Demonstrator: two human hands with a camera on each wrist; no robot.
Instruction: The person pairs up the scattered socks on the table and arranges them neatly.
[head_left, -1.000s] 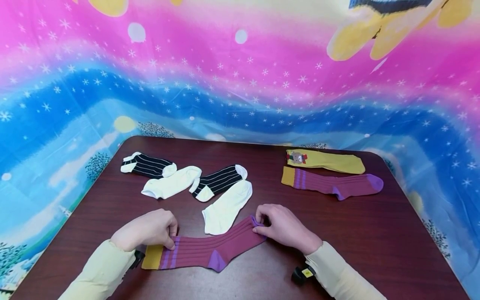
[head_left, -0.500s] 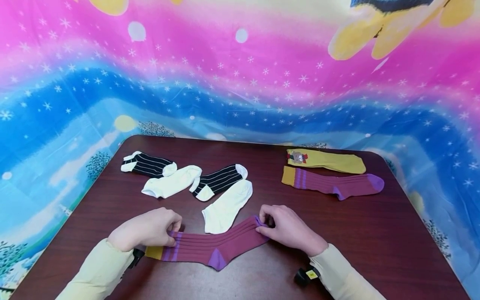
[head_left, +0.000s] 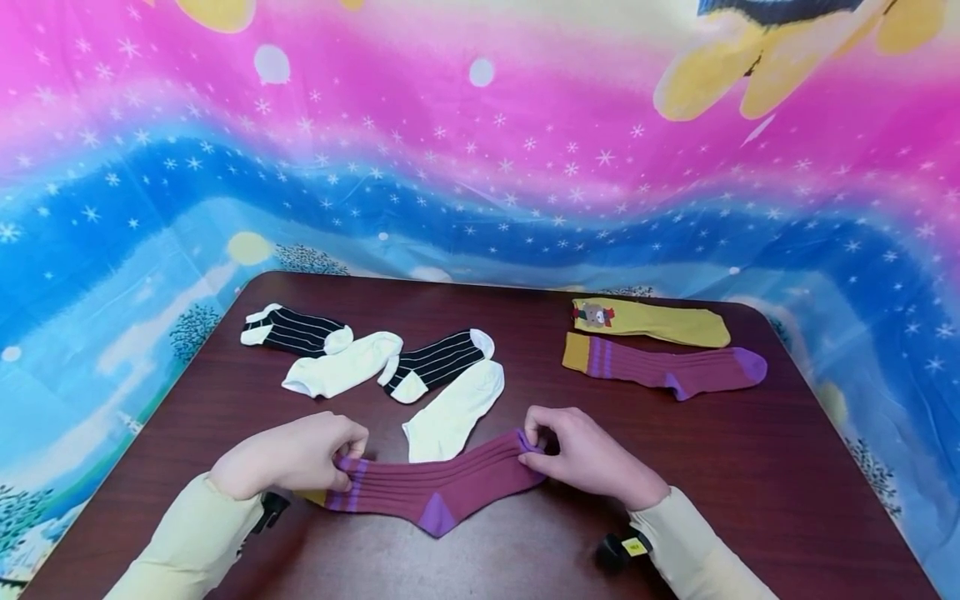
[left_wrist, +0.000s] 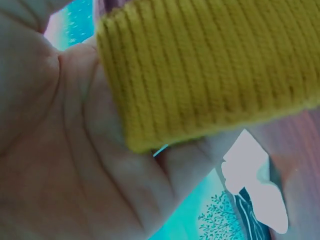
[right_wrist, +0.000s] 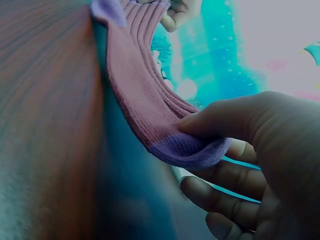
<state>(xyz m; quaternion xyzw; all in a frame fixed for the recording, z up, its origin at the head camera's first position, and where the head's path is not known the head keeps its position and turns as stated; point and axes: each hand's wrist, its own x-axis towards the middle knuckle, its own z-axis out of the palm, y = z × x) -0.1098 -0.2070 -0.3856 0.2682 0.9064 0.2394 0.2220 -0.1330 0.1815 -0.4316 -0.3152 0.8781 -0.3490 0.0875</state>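
Right hand (head_left: pixel 581 454) pinches the maroon sock (head_left: pixel 405 486) at its toe (right_wrist: pixel 185 151), left hand (head_left: pixel 296 454) near its cuff (left_wrist: pixel 210 75); uneven pulling could twist it.

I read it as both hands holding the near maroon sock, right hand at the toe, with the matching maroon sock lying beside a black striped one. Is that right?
Not quite: the matching maroon sock lies beside the yellow sock, as the head view shows. The rest stands: left hand and right hand hold the near maroon sock, the right at its toe.
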